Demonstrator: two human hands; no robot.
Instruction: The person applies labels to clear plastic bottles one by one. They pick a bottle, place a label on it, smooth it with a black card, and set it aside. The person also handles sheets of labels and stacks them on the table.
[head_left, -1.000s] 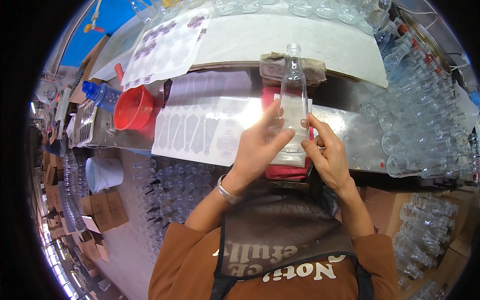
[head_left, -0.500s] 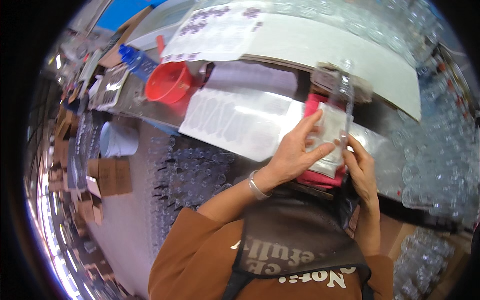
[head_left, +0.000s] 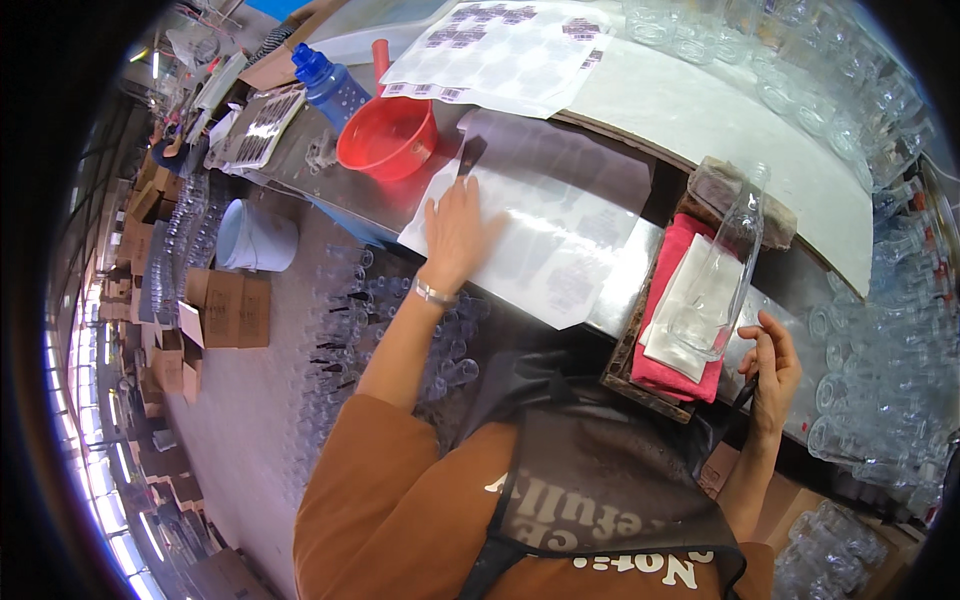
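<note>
My left hand (head_left: 455,235), slightly smeared by motion, reaches over a printed translucent sheet (head_left: 560,215) with its fingers stretched and apart. Just beyond its fingertips is a small dark flat piece (head_left: 472,155); I cannot tell whether they touch it. A clear glass bottle (head_left: 740,240) lies on a folded white cloth (head_left: 665,330) over a pink cloth (head_left: 655,372), its neck resting on a greyish block (head_left: 780,220). Right of the cloths, apart from the bottle, my right hand (head_left: 770,375) has curled fingers. A thin dark strip shows at them; its kind is unclear.
A red plastic dipper (head_left: 385,140) and a blue-capped bottle (head_left: 330,88) stand at the far left of the table. More printed sheets (head_left: 500,50) lie on the raised white board (head_left: 720,110). Many glass bottles (head_left: 860,370) crowd the right side. A white bucket (head_left: 257,235) stands on the floor.
My left hand has left the bottle and moved left over the printed sheet. My right hand has drawn off the bottle, which now lies untouched on the cloths. The view has shifted.
</note>
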